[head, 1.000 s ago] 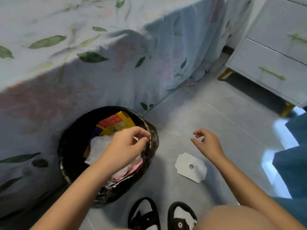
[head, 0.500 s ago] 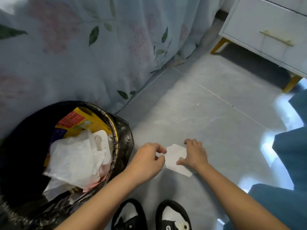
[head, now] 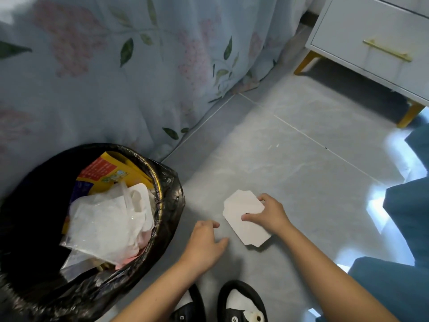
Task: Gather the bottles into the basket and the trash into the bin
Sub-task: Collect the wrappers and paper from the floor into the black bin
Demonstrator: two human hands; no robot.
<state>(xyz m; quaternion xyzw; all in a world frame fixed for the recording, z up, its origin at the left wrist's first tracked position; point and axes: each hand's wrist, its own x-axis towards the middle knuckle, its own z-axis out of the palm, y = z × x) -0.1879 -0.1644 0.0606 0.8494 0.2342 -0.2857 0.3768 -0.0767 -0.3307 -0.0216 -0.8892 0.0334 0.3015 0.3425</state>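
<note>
A: Right hand (head: 270,214)? Position and state?
B: Laid on the white card (head: 243,223), right of centre on the grey floor (head: 301,159); fingers curled over the card's right edge, thumb pressed on its face, gripping it.

A: Card itself?
B: Flat-looking, with notched corners; near end seemingly raised a little off the floor, though hard to confirm. Located just right of the bin (head: 162,194), apart from it.

A: Left hand (head: 205,242)?
B: Near the card's left edge, not touching it; fingers loosely curled, thumb out, holding nothing.

A: Bin contents?
B: Lined with a black bag; filled with a yellow and red packet (head: 109,170) at the far side, crumpled clear plastic (head: 102,221) and a white moulded tray (head: 139,201) on top.

A: Surroundings?
B: Floral bedcover (head: 116,77) hanging down to the floor behind the bin; white drawer unit (head: 371,38) on gold legs far right; black and white shoes (head: 241,305) at the near edge; blue fabric (head: 408,205) at the right edge.
</note>
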